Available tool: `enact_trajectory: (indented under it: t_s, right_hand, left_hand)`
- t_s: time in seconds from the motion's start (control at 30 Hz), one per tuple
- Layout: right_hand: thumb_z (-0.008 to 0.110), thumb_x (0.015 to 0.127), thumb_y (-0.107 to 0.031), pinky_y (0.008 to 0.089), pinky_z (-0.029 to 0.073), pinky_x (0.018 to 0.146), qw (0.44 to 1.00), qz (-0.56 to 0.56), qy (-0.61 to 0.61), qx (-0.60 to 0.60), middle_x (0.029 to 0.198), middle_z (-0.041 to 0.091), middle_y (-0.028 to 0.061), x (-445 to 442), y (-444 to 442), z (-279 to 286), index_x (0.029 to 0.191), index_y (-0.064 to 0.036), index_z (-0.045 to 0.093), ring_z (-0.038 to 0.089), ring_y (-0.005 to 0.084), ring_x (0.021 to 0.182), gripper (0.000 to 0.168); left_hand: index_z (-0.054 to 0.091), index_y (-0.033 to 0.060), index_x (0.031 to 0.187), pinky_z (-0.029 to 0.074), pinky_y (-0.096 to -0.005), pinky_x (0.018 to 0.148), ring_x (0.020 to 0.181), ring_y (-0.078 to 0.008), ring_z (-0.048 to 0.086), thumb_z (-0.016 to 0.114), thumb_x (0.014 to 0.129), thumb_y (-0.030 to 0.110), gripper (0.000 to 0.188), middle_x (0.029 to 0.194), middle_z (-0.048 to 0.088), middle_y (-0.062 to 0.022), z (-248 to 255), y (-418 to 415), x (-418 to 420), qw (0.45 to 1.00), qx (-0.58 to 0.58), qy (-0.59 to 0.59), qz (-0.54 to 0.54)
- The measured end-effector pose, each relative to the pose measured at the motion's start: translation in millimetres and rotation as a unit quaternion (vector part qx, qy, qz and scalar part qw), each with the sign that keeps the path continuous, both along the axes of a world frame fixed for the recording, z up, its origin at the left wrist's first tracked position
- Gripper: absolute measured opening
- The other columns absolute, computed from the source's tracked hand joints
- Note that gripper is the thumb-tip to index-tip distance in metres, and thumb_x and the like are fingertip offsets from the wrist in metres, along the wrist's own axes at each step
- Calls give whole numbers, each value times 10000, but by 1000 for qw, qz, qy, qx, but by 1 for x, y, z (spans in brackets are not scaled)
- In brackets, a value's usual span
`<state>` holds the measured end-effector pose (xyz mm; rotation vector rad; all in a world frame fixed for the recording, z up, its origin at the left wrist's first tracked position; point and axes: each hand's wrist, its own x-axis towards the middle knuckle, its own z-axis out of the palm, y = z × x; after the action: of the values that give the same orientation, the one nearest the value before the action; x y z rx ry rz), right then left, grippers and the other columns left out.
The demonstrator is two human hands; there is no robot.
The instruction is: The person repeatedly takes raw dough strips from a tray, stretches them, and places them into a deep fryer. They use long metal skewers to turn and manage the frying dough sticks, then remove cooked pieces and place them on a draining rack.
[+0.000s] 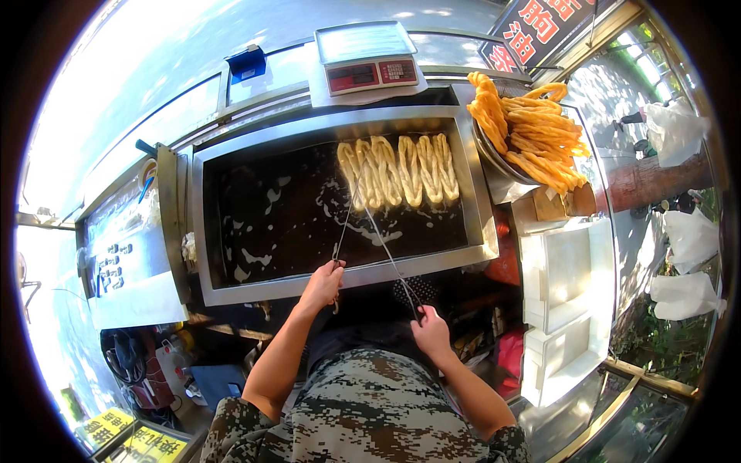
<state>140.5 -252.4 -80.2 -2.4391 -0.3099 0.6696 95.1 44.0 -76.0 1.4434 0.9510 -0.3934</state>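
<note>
Before me is a wide metal fryer filled with dark oil. A row of pale looped dough strands floats in its right half, with small bubbles around it. My left hand grips a thin metal rod above the fryer's near rim. In my right hand is the handle of another thin metal rod, lower and to the right. Both rods reach forward over the oil, and their far ends come close together at the left part of the dough. Whether the tips touch it I cannot tell.
A round container heaped with golden fried dough twists stands at the fryer's back right corner. Behind the fryer sits a digital scale. White plastic bins are at the right. A metal panel edges the left side.
</note>
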Motion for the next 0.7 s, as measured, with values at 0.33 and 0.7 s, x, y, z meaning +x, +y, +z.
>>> enact_trajectory:
  t_s: [0.33,0.7]
  right_hand:
    - [674,750,-141,370,464,578,995,-94,-26,-5,607,514,80,2,-29,0,1071,-8,578,555,239,564,360]
    - [674,747,-146,370,471,594,994,-99,-32,-9,622,525,90,16,-17,-14,1051,-8,585,559,255,575,346]
  left_hand:
    - [520,70,1245,411,-253,423,544,-113,499,427,966,266,354,782,549,-59,-1,1,10,998,-64,16,-16]
    - [461,113,1289,412,-233,421,579,-106,491,387,1019,316,346,824,555,-46,-19,-1,-17,827,-510,-127,199]
